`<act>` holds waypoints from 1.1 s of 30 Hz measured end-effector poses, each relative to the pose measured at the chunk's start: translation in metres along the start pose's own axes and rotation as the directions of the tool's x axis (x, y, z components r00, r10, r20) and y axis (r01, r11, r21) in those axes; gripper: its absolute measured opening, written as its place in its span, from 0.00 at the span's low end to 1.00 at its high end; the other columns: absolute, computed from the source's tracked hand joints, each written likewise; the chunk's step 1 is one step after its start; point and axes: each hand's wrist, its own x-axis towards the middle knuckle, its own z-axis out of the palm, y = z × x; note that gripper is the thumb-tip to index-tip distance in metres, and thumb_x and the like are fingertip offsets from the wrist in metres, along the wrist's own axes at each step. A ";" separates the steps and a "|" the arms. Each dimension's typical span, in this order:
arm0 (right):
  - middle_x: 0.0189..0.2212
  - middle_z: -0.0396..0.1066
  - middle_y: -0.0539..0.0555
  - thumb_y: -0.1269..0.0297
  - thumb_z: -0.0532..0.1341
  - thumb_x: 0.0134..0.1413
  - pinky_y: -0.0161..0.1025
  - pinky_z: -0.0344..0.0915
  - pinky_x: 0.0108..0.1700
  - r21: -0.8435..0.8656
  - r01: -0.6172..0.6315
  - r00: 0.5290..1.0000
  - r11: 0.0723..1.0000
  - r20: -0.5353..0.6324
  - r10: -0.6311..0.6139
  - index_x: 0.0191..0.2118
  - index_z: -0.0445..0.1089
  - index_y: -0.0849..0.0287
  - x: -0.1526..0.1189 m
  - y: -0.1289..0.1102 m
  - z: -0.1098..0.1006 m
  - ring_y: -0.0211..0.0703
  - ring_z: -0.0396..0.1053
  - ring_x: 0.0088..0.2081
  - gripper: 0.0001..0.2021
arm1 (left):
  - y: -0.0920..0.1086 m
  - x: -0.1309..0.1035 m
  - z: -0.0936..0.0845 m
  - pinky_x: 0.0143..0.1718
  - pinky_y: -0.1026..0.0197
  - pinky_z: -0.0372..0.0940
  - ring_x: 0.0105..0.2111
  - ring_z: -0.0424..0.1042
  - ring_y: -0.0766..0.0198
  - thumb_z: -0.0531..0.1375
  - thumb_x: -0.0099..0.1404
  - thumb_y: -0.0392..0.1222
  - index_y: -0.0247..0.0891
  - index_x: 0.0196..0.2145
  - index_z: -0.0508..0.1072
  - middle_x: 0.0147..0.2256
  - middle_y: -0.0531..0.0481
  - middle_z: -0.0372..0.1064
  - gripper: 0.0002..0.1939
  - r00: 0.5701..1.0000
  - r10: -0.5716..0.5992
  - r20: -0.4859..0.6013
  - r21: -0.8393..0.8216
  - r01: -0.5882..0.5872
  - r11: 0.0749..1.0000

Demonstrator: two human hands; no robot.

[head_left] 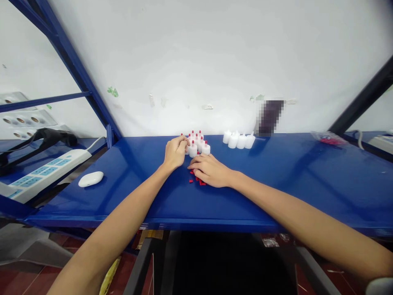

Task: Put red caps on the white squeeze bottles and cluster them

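Several small white bottles with red tips [193, 150] stand grouped at the middle of the blue table, close to the wall. My left hand [175, 152] is at the left side of this group, fingers curled inward; whatever they may grip is hidden behind them. Just in front of the bottles, my right hand [211, 169] lies low over a scatter of small red caps [202, 183], its fingers stretched out and covering part of the pile. Farther right, several white bottles without red tips [241, 141] stand together by the wall.
A white oval case [91, 179] lies on the table's left part. Beyond the blue frame post are a white power strip [46, 172] and a black strap-like object [39, 143]. A clear bag with red contents [331, 139] rests at the back right. A pixelated dark patch [270, 118] is against the wall.
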 end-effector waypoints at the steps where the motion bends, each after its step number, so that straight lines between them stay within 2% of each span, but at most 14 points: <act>1: 0.49 0.74 0.60 0.66 0.50 0.68 0.53 0.60 0.54 0.008 0.009 1.000 1.000 -0.007 -0.009 0.51 0.77 0.59 0.000 0.001 0.001 0.53 0.68 0.50 0.18 | 0.000 0.000 0.000 0.30 0.62 0.58 0.23 0.65 0.63 0.49 0.63 0.43 0.39 0.25 0.70 0.20 0.53 0.66 0.14 1.000 0.007 -0.005 0.011 -0.007 1.000; 4: 0.47 0.74 0.61 0.70 0.51 0.66 0.51 0.63 0.55 0.065 0.027 0.999 0.998 -0.046 -0.024 0.50 0.76 0.62 0.001 0.004 0.001 0.51 0.69 0.50 0.18 | 0.001 0.000 -0.001 0.29 0.62 0.57 0.22 0.64 0.63 0.49 0.63 0.43 0.38 0.24 0.70 0.19 0.53 0.65 0.15 1.000 0.002 -0.005 -0.014 -0.002 1.000; 7: 0.44 0.76 0.60 0.75 0.55 0.60 0.46 0.67 0.52 0.142 0.004 0.983 0.990 -0.184 0.023 0.48 0.77 0.62 0.002 0.007 0.001 0.47 0.72 0.45 0.16 | 0.002 0.000 -0.001 0.26 0.63 0.57 0.20 0.62 0.65 0.49 0.62 0.43 0.38 0.24 0.69 0.18 0.53 0.63 0.14 0.999 -0.023 0.025 -0.118 0.025 0.993; 9: 0.40 0.77 0.57 0.75 0.58 0.57 0.44 0.69 0.47 0.231 -0.015 0.936 0.973 -0.340 0.095 0.44 0.78 0.61 0.003 0.007 0.000 0.44 0.74 0.39 0.13 | 0.003 -0.002 0.000 0.23 0.64 0.56 0.17 0.60 0.66 0.48 0.63 0.43 0.37 0.26 0.69 0.17 0.54 0.62 0.15 0.994 -0.041 0.101 -0.198 0.060 0.978; 11: 0.37 0.78 0.54 0.71 0.60 0.58 0.42 0.71 0.43 0.352 -0.020 0.858 0.936 -0.475 0.197 0.41 0.78 0.59 0.004 0.007 0.000 0.42 0.74 0.37 0.09 | 0.007 -0.004 0.000 0.21 0.64 0.55 0.15 0.59 0.67 0.47 0.66 0.44 0.37 0.29 0.70 0.16 0.55 0.62 0.16 0.978 -0.039 0.207 -0.247 0.090 0.965; 13: 0.38 0.79 0.54 0.67 0.61 0.60 0.43 0.72 0.44 0.478 -0.011 0.788 0.878 -0.536 0.301 0.40 0.78 0.58 0.005 0.006 0.000 0.43 0.76 0.38 0.08 | 0.011 -0.005 0.001 0.21 0.65 0.55 0.15 0.59 0.67 0.46 0.69 0.47 0.37 0.32 0.70 0.17 0.55 0.62 0.17 0.956 -0.005 0.293 -0.274 0.089 0.958; 15: 0.39 0.80 0.54 0.64 0.61 0.60 0.44 0.73 0.46 0.572 0.015 0.759 0.820 -0.540 0.362 0.42 0.77 0.58 0.005 0.005 0.000 0.43 0.78 0.39 0.09 | 0.016 -0.007 0.001 0.21 0.65 0.56 0.16 0.60 0.68 0.46 0.71 0.50 0.37 0.35 0.70 0.18 0.55 0.63 0.18 0.942 0.043 0.332 -0.299 0.062 0.952; 23: 0.35 0.80 0.52 0.58 0.63 0.60 0.46 0.74 0.47 0.641 0.074 0.778 0.764 -0.517 0.358 0.40 0.75 0.56 0.004 0.002 0.001 0.45 0.79 0.38 0.08 | 0.022 -0.010 0.000 0.23 0.67 0.57 0.19 0.61 0.69 0.53 0.70 0.53 0.38 0.43 0.70 0.19 0.58 0.61 0.16 0.931 0.126 0.343 -0.315 -0.012 0.949; 25: 0.34 0.79 0.52 0.57 0.63 0.60 0.46 0.74 0.46 0.637 0.066 0.783 0.768 -0.510 0.356 0.41 0.75 0.56 0.004 0.002 -0.001 0.44 0.78 0.37 0.09 | 0.023 -0.011 0.002 0.22 0.68 0.56 0.18 0.61 0.70 0.55 0.69 0.54 0.38 0.43 0.69 0.20 0.58 0.61 0.16 0.931 0.115 0.346 -0.363 0.020 0.932; 28: 0.34 0.77 0.52 0.58 0.64 0.59 0.42 0.72 0.41 0.547 0.020 0.775 0.837 -0.537 0.332 0.40 0.77 0.56 0.003 0.003 -0.004 0.41 0.74 0.34 0.09 | 0.024 -0.010 0.005 0.18 0.68 0.54 0.16 0.60 0.71 0.58 0.67 0.54 0.38 0.41 0.69 0.19 0.58 0.61 0.16 0.930 0.064 0.362 -0.429 0.106 0.897; 30: 0.34 0.75 0.52 0.59 0.65 0.58 0.40 0.70 0.38 0.483 -0.016 0.767 0.876 -0.556 0.320 0.42 0.78 0.56 0.003 0.004 -0.005 0.40 0.71 0.32 0.09 | 0.025 -0.009 0.007 0.16 0.69 0.54 0.15 0.59 0.71 0.59 0.64 0.52 0.38 0.40 0.69 0.18 0.58 0.61 0.15 0.937 0.035 0.349 -0.455 0.136 0.880; 33: 0.34 0.75 0.52 0.62 0.63 0.59 0.39 0.69 0.36 0.482 -0.034 0.760 0.875 -0.556 0.336 0.47 0.76 0.57 0.002 0.004 -0.004 0.40 0.72 0.32 0.12 | 0.024 -0.006 0.007 0.14 0.68 0.53 0.12 0.56 0.71 0.58 0.61 0.45 0.38 0.38 0.69 0.14 0.60 0.58 0.10 0.959 -0.014 0.283 -0.485 0.155 0.861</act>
